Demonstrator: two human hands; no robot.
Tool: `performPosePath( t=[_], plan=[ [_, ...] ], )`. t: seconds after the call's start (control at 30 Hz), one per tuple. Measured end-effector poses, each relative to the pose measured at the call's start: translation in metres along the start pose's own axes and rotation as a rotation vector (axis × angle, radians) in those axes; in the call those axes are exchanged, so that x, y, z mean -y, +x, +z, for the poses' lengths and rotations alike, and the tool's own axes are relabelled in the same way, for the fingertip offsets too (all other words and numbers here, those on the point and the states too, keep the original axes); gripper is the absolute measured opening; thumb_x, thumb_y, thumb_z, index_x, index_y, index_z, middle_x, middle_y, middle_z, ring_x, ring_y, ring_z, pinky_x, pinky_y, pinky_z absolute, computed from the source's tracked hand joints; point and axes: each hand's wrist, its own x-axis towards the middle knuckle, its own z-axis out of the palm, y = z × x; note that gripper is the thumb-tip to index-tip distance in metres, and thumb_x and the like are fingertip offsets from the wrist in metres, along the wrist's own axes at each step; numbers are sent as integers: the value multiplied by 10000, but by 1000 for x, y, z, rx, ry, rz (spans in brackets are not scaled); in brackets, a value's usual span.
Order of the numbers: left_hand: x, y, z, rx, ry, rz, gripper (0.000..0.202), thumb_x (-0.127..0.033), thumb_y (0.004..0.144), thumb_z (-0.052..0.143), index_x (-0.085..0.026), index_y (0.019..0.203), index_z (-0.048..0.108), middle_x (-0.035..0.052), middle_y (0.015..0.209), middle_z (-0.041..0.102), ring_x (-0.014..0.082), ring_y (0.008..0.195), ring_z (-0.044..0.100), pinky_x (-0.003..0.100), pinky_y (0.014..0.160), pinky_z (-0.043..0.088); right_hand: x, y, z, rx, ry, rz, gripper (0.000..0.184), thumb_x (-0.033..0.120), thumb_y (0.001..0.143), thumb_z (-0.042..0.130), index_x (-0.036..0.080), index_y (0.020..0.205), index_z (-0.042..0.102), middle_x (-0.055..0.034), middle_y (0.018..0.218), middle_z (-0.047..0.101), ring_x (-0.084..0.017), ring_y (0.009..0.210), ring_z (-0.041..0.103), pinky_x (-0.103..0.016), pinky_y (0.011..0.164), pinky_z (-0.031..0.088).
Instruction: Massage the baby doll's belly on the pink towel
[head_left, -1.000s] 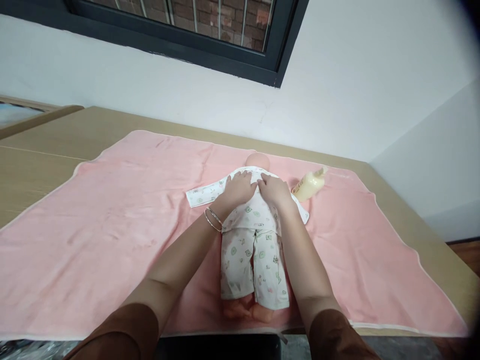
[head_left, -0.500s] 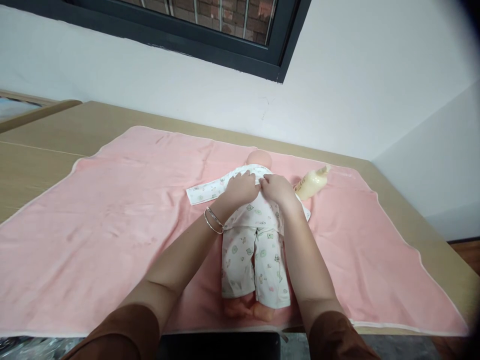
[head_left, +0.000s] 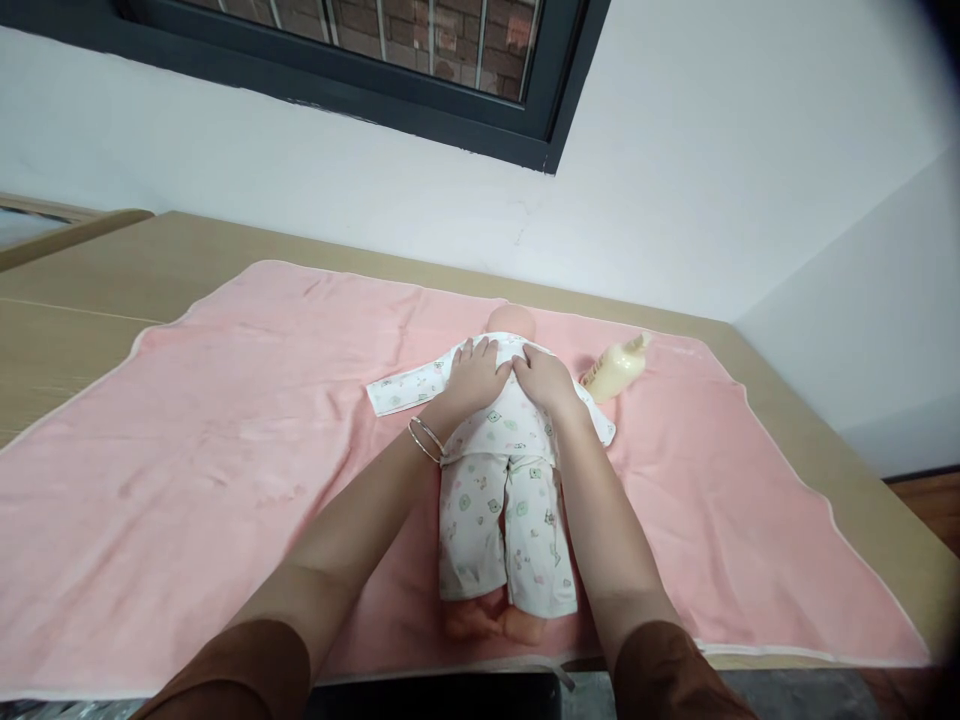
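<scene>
White walls meet in a corner at the right, and a dark-framed window (head_left: pixel 536 135) sits at the far side, with bricks and pale bars beyond its glass. Below it runs a wooden table (head_left: pixel 202 240), largely covered by a pink blanket (head_left: pixel 210 430) with a pale edge and soft creases.

On the blanket, right of its middle, lies a doll (head_left: pixel 491 430) — head at the far end, bare feet toward the near edge. It wears a white shirt and white trousers (head_left: pixel 472 520), both printed with small green and pink figures. One shirt sleeve stretches out to the left; the other slants down to the right, partly covered by an arm.

Two bare forearms, in brown cuffs, reach in from the near side, one along each side of the doll. The left hand (head_left: pixel 476 380) rests flat on the upper shirt, fingers a little apart and pointing far; thin bracelets (head_left: pixel 425 440) circle that wrist. The right hand (head_left: pixel 546 378) lies beside it on the shirt, fingers bent — whether they pinch any cloth, I cannot tell. The thumbs nearly meet.

Just right of the doll is a pale yellow bottle (head_left: pixel 616 370), its top pointing far and right.
</scene>
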Motion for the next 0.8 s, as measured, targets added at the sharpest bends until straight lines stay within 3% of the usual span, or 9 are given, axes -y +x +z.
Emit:
performPosePath(
  t=[0.6,0.8],
  plan=[
    [4,1,8,-45,-1,12,657,-435,1106,323,-118,1678,390,161,1780,379,395,1681,268,544,1368,225,5,-1,0,-12,-1,49,395,344,1077,380,179,1245,696,-172,1322,768,-301,1204,703,-343,956,481],
    [-2,-2,-3,-37,21,33,569,-387,1106,366,-120,1593,491,169,1706,489,355,1628,378,512,1342,290,16,-8,-10,89,-59,43,447,307,1088,317,148,1362,632,-216,1404,709,-352,1285,665,-441,1022,493]
  ],
)
